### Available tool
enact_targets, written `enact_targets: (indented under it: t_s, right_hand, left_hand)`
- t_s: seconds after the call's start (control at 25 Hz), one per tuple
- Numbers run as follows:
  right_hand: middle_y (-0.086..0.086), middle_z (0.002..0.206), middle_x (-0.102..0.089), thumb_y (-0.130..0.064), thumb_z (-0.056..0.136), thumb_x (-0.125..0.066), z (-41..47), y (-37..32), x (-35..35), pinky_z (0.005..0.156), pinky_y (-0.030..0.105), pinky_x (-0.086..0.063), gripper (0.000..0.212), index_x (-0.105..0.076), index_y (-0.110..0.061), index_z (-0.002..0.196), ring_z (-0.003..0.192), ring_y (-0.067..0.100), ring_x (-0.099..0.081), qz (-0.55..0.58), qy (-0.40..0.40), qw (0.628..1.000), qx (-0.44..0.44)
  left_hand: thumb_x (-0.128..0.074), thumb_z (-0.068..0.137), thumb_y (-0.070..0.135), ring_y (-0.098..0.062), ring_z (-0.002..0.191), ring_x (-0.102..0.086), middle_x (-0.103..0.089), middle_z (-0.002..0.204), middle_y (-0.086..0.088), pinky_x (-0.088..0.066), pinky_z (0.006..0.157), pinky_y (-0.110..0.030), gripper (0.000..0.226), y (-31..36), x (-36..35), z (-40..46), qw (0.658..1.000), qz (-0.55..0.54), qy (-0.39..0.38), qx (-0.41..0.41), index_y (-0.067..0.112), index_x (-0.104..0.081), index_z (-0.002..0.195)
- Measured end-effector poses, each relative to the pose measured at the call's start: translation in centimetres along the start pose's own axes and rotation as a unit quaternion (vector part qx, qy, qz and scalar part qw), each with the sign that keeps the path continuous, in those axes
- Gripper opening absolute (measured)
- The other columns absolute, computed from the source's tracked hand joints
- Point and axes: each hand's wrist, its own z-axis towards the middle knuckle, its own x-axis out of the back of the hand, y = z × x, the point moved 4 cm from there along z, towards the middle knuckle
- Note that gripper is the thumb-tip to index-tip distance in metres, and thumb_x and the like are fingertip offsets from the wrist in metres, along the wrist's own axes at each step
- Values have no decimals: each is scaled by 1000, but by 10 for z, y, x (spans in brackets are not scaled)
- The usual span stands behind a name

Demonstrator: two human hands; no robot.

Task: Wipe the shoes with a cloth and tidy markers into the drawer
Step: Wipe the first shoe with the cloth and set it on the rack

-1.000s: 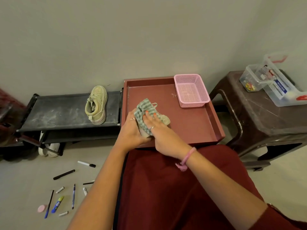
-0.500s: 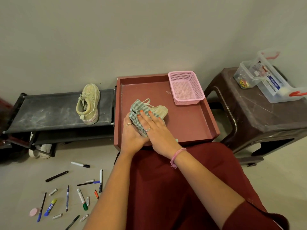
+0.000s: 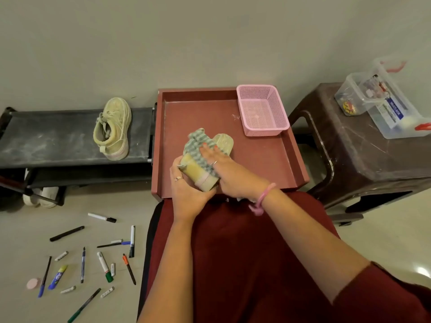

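Shoe light, semi-stiff: L hand clasps heel. Cloth soft, pressed flat under R hand.

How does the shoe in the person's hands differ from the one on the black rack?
The held shoe is over the red tray, gripped by the left hand; the rack shoe lies alone, untouched. The right hand presses a checked cloth on the held shoe; the rack shoe is uncovered. Both are pale yellowish.
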Motion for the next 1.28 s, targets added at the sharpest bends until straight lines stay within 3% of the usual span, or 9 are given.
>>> enact_targets:
  t_s: [0.08, 0.2, 0.4, 0.52, 0.6, 0.8, 0.96, 1.16, 1.28]
  right_hand:
    - [-3, 161, 11, 16, 79, -43, -13, -16, -15, 114, 33, 4, 94, 4, -19, 152, 147, 21, 11, -63, 25, 997, 41]
    - [-2, 161, 10, 16, 81, -39, -5, -19, -12, 115, 31, 3, 90, 5, -18, 152, 148, 22, 9, -84, 32, 996, 28]
    - [8, 161, -3, 17, 81, -39, 34, 2, 32, 118, 26, -5, 84, -2, -8, 152, 148, 21, -2, 42, -73, 994, -63]
    - [9, 161, 5, 13, 81, -40, 14, -17, 7, 121, 35, -3, 85, 1, -8, 152, 148, 26, 5, 6, -40, 999, -36]
    - [4, 160, 14, 13, 79, -40, -12, -28, -20, 119, 37, -1, 89, 4, -12, 152, 147, 24, 11, -45, 19, 999, 4]
    - [0, 160, 14, 20, 75, -35, -1, 21, -8, 121, 33, -3, 95, 8, -15, 152, 147, 18, 13, 17, 0, 999, -48]
    - [5, 160, 14, 20, 79, -35, 20, 44, 4, 121, 35, 1, 89, 7, -11, 152, 147, 22, 14, 64, 5, 990, -127]
    - [-2, 157, 24, 18, 71, -36, -13, -2, -47, 114, 28, 5, 99, 13, -15, 151, 137, 13, 30, 48, 68, 995, -49]
    - [1, 159, 16, 17, 76, -40, -1, 19, -29, 116, 27, 3, 95, 8, -15, 152, 145, 16, 19, 44, 60, 994, -78]
  left_hand:
    - [-91, 52, 18, -3, 116, -52, -51, 124, -1, -44, 98, -19, 92, -5, -1, -2, 1000, -12, 6, 12, 25, -39, 127]
    - [-92, 50, 12, 7, 113, -50, -49, 119, 9, -40, 90, -6, 95, -4, -2, -2, 1000, -22, 17, 0, 24, -40, 128]
    - [-91, 48, -1, 16, 113, -46, -45, 122, 10, -36, 89, 1, 97, -1, -8, -2, 999, -5, -13, -40, 2, -38, 130]
    - [-89, 51, -2, 10, 111, -51, -50, 121, 2, -44, 92, -10, 90, -7, -5, 1, 999, -41, -12, -6, 14, -40, 126]
    - [-87, 56, 15, 5, 111, -55, -54, 121, 7, -47, 91, -16, 82, -8, -3, 0, 998, -56, -13, 26, 25, -41, 123]
    - [-92, 50, 8, 6, 118, -48, -46, 128, -11, -38, 91, -4, 100, -12, -8, 0, 1000, -15, -19, -8, 7, -37, 133]
    - [-92, 50, 6, 4, 120, -47, -47, 130, -7, -39, 91, -4, 100, -11, -12, 1, 999, -22, -19, -13, 10, -37, 134]
    - [-94, 48, 18, -1, 116, -53, -53, 123, 5, -42, 91, -9, 97, -16, -2, 5, 998, -50, -2, 26, 26, -40, 127]
    - [-93, 47, 8, -3, 116, -53, -52, 123, 2, -45, 91, -12, 97, -18, -4, 4, 998, -54, -10, 23, 26, -38, 125]
